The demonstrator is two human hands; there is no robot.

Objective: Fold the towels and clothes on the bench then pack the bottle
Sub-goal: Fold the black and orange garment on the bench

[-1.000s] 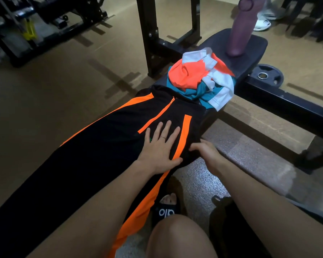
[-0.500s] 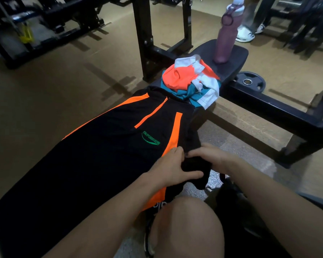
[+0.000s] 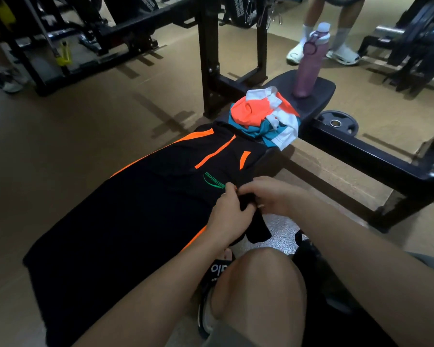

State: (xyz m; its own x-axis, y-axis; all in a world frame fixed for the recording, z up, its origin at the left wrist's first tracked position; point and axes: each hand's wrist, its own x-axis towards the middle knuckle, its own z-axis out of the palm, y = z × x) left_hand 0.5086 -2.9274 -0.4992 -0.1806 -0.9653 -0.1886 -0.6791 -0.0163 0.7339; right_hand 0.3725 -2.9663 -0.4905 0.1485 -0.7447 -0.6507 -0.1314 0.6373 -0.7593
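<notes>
Gripping the same fold of black cloth, our left hand [image 3: 229, 211] and right hand [image 3: 268, 196] meet at the right edge of the black jacket [image 3: 125, 221], fingers curled and pinching the fabric between them just below its green logo. We have the jacket spread flat along the bench [image 3: 313, 96], its long axis running from near left to far right: the collar and orange zip point away from us toward the far end, while the hem lies nearest us at the lower left. A flap of the black cloth hangs off the bench edge under our hands, above our bare knee [image 3: 258, 284].

Just past the collar sits a crumpled pile of clothes [image 3: 263, 118] in orange, white and teal, touching the jacket's top edge. Beyond that, on the bare far end of the bench pad, the pink bottle [image 3: 308, 68] stands upright, cap up, apart from the pile. A weight plate [image 3: 336, 123] lies flat on the floor just right of the bench frame. Another person's legs in white socks and sandals [image 3: 341, 55] stand behind the bottle.
</notes>
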